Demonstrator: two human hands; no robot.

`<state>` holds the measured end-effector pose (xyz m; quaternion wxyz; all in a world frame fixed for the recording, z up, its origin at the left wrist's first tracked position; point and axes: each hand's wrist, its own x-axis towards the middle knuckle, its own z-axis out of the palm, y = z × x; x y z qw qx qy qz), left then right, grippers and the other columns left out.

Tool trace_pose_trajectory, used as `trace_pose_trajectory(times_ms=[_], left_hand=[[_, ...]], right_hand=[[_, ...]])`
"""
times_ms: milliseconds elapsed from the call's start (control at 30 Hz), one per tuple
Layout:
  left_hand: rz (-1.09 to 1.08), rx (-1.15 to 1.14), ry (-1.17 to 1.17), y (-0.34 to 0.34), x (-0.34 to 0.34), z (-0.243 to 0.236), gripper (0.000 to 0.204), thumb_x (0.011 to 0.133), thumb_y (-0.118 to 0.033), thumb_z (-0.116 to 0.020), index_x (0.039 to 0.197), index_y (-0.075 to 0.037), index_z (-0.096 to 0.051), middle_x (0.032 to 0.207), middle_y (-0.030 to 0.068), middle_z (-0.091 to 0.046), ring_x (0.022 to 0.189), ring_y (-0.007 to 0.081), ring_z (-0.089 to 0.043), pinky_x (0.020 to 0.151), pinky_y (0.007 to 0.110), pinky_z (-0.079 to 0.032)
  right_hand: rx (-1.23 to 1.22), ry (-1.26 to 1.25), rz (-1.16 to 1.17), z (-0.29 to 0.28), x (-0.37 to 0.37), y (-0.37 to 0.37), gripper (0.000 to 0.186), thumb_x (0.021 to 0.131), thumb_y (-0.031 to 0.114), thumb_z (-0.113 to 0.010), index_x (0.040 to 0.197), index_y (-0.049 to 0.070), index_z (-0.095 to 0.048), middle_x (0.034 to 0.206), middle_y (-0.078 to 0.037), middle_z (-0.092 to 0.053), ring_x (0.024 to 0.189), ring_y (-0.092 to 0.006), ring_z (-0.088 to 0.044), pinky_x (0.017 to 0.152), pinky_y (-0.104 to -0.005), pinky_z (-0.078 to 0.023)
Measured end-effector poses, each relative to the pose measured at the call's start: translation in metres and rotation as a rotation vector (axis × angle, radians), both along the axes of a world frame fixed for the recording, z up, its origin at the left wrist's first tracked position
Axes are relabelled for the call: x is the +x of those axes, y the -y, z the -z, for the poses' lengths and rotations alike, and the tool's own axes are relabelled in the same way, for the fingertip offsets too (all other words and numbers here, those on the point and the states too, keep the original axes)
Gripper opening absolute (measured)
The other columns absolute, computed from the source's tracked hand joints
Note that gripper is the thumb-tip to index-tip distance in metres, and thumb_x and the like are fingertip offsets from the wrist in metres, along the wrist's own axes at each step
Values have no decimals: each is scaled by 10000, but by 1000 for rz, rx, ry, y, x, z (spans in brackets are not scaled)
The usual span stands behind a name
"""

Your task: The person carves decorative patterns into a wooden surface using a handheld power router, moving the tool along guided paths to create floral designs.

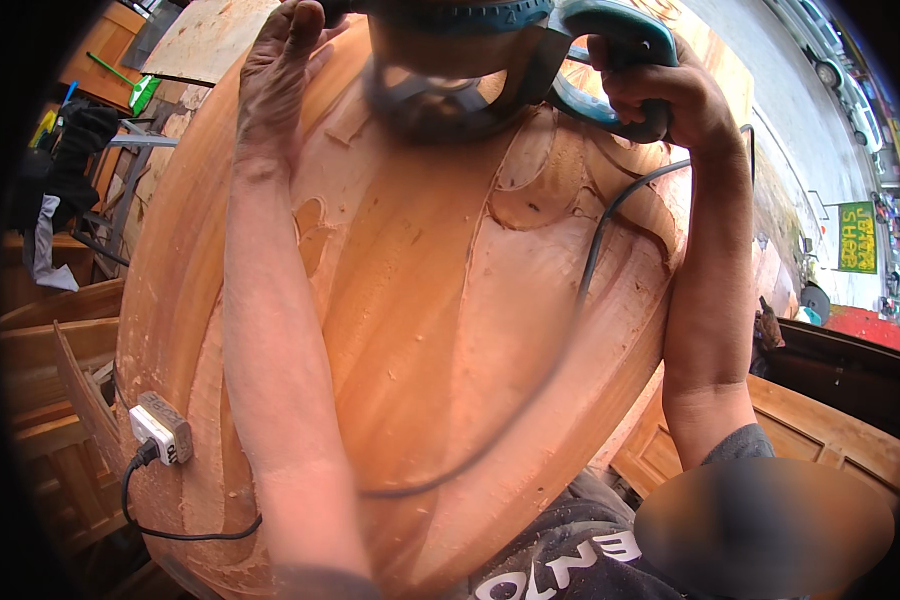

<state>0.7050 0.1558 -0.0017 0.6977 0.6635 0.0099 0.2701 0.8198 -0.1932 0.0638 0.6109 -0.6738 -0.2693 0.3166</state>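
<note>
A teal and black power router is at the top of the view, over a large wooden slab with carved relief lines and shavings. My left hand is closed at its upper left, around a black grip partly cut off by the frame. My right hand wraps round the looped handle on the router's right side. A black cord runs down across the slab between my forearms. A white socket block with a plug in it rests on the slab at the lower left.
Wooden furniture parts lie at the left, with a green broom and dark cloth behind. A panelled wooden door lies at lower right. Beyond, a paved road has parked vehicles and a yellow-green sign.
</note>
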Motion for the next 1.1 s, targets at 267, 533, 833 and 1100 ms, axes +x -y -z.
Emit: trace_pose_trajectory(times_ms=[267,533,833,1100], left_hand=[[-36,29,0,14,-1,-11,645,886,-655,-712,1272,-139,-685,1164,-25,-683,1077,117,-607,964,315,-470],[-4,59,41,6,9,-4,588,909,-617,-710,1232,-127,-701,1107,-27,-689,1023,100,-608,916,278,-473],[62,-32,152,6,19,0,524,949,-505,-711,1234,-66,-696,1111,3,-701,1027,126,-637,937,289,-499],[87,-129,174,2,17,3,485,946,-474,-729,1228,-81,-693,1183,12,-703,1099,136,-652,1004,289,-501]], right_hand=[[-60,150,-5,-4,-3,5,383,742,85,-659,1110,-18,-621,737,-40,-568,564,-105,-519,530,-277,-412],[-54,157,26,-3,-3,5,338,766,91,-659,1083,-17,-613,705,-33,-546,557,-110,-505,521,-276,-386],[-53,164,22,-4,-2,6,365,764,102,-662,1104,-22,-615,688,-29,-545,559,-105,-509,524,-275,-392],[-37,167,57,-3,-8,-5,382,772,104,-679,1124,-32,-618,684,-27,-537,546,-109,-497,518,-279,-392]])
